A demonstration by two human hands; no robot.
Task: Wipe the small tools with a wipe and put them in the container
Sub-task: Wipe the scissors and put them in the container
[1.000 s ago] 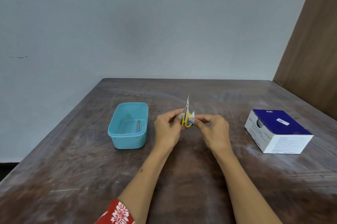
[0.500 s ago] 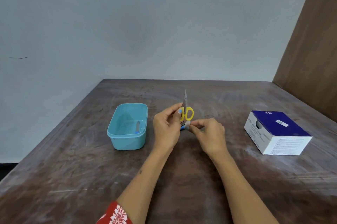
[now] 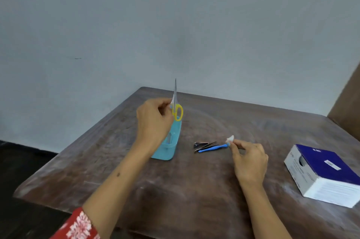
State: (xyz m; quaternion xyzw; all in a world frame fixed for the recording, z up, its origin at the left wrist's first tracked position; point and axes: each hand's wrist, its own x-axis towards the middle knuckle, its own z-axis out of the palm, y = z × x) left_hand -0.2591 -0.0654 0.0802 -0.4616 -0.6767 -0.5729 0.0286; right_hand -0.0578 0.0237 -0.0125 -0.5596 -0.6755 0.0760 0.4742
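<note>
The left hand (image 3: 153, 122) grips yellow-handled steel scissors (image 3: 176, 106) upright above the turquoise plastic container (image 3: 169, 144). The right hand (image 3: 250, 159) pinches a crumpled white wipe (image 3: 230, 138) over the worktop (image 3: 194, 190).

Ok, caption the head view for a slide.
Left hand holds yellow-handled scissors above the blue container; right hand pinches the wipe.

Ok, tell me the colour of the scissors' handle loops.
Yellow, on the small scissors in the left hand; head view.

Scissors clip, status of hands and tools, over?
Left hand holds scissors over container. Right hand pinches wipe. Three tools wait on table. Path clear.
</note>
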